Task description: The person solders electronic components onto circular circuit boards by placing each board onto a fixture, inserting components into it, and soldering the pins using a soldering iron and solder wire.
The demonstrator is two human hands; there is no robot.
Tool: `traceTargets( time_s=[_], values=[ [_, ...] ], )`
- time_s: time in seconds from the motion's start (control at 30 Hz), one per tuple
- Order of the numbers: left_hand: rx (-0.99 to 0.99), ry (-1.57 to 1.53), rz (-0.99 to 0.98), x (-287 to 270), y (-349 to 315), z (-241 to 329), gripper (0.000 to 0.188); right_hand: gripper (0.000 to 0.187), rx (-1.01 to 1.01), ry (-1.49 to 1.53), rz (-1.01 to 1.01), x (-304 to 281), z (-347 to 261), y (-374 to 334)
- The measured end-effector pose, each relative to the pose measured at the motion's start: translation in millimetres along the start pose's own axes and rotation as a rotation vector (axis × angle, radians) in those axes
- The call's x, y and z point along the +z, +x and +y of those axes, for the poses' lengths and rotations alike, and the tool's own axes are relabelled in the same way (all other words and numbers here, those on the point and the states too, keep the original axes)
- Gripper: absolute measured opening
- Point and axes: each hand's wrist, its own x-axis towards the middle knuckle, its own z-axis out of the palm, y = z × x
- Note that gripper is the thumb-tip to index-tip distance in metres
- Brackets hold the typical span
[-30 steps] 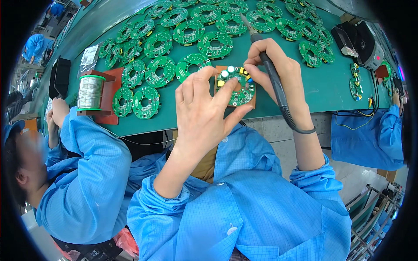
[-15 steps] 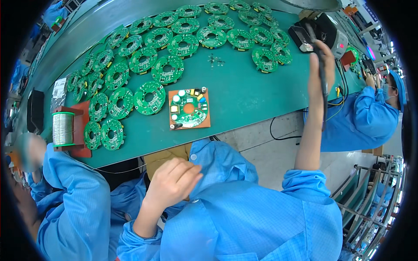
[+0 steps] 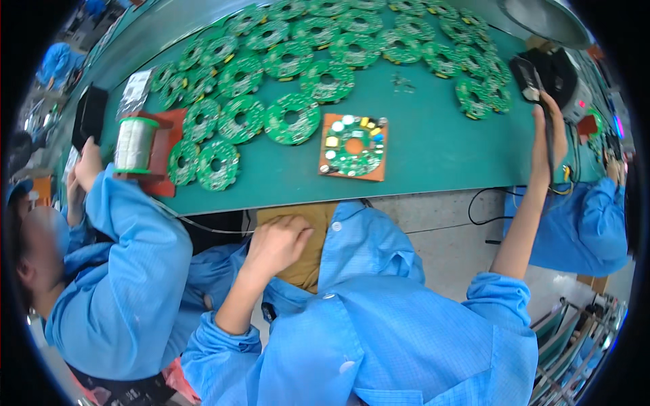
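Observation:
My left hand [image 3: 276, 240] is closed in front of the table's near edge, with a thin solder wire [image 3: 220, 231] running into it from the spool. At the right end of the table, my right hand [image 3: 556, 128] is wrapped round a dark soldering iron [image 3: 549, 111]. The iron's front end is at a black soldering iron holder [image 3: 525, 78]. Between my hands, farther in on the table, a round green circuit board [image 3: 369, 161] with capacitors and other parts facing up sits on a square orange-brown fixture [image 3: 376, 174].
Many round green boards [image 3: 292, 118] cover the table's far and left parts. A solder spool [image 3: 135, 145] stands on a red-brown stand [image 3: 164, 149] at left. Small loose parts [image 3: 402, 83] lie mid-table. Co-workers sit on both sides; the left one's hand [image 3: 88, 166] is by a black box [image 3: 90, 115].
The view has shifted, so the table's things appear farther right. My right hand with the soldering iron stays by the holder. The left co-worker's hand now shows beside the black box.

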Motion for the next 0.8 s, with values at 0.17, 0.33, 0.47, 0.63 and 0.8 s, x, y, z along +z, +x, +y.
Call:
traceTargets(
  time_s=[0.17, 0.33, 0.47, 0.63, 0.8],
  values=[
    [0.233, -0.288, 0.178, -36.0, 10.3, 36.4, 0.009, 0.014, 0.097, 0.604, -0.043, 18.4, -67.1, -52.6],
    [0.214, -0.427, 0.555, -62.1, 37.9, 54.9, 0.012, 0.029, 0.101, 0.950, -0.414, 45.9, -123.7, -86.6],
    [-0.120, -0.622, 0.513, -71.0, 54.0, 57.0, 0.007, 0.023, 0.067, 0.946, -0.432, 51.8, -140.8, -89.4],
    [-0.063, -0.616, 0.541, -64.3, 63.0, 53.1, 0.007, 0.022, 0.059, 0.933, -0.501, 56.8, -140.9, -90.3],
    [0.017, -0.404, 0.585, -66.9, 67.4, 51.9, 0.008, 0.021, 0.063, 0.933, -0.540, 58.2, -140.7, -89.1]
  ],
)
